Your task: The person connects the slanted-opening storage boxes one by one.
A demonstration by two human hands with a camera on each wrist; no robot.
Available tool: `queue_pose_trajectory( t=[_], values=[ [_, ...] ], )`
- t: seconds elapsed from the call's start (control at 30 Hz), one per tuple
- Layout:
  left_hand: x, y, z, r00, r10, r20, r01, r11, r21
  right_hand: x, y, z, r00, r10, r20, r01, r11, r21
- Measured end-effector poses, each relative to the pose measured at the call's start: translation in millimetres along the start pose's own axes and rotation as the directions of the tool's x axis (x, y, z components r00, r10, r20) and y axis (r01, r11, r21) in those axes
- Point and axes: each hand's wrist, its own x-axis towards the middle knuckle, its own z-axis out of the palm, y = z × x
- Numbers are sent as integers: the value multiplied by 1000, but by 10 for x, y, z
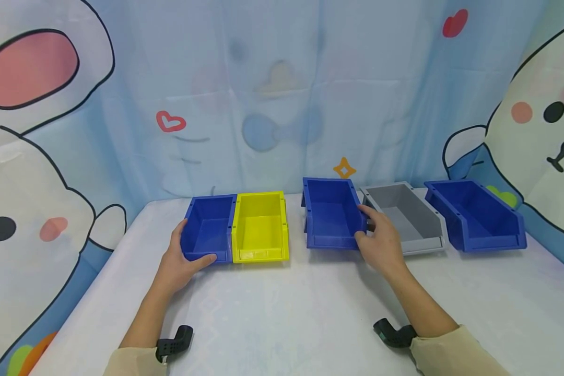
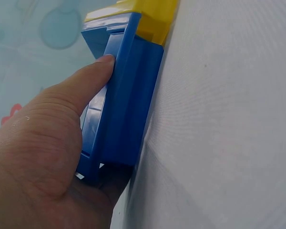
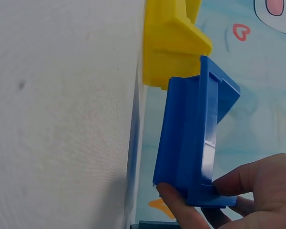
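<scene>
In the head view my left hand [image 1: 177,266] holds a blue storage bin [image 1: 209,224] on the table at left. The thumb lies on the bin's front lip and the fingers reach along its left side. Against that bin's right side stands a yellow bin [image 1: 261,224]. My right hand [image 1: 380,243] grips a second blue bin [image 1: 331,211] by its right side near the front corner. In the right wrist view this blue bin [image 3: 181,133] is held slightly above the table, apart from the yellow bin [image 3: 174,57]. All these bins look empty inside.
A grey bin [image 1: 404,214] stands just right of my right hand, and another blue bin [image 1: 479,216] is beside it at the far right. A white cloth [image 1: 282,313] covers the table. Behind hangs a light blue cartoon curtain [image 1: 282,78].
</scene>
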Motion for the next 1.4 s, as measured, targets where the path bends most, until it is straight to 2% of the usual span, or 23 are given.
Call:
queue_pose_trajectory(
  t=[0.33,0.63,1.13,1.4],
  values=[
    [2,-8,-6,1000,5,7,-5,1000,-6,-18,-101,26,1000,-11,-25,12,998,61],
    [8,-1,-13,1000,5,7,-5,1000,-10,-26,-164,73,1000,-10,-12,12,991,130],
    [9,-14,-15,1000,1,14,0,1000,-19,-40,-203,132,999,-13,30,10,992,127],
    [6,-2,-11,1000,-2,15,2,1000,-17,-39,-193,138,1000,-11,25,8,993,117]
  ],
)
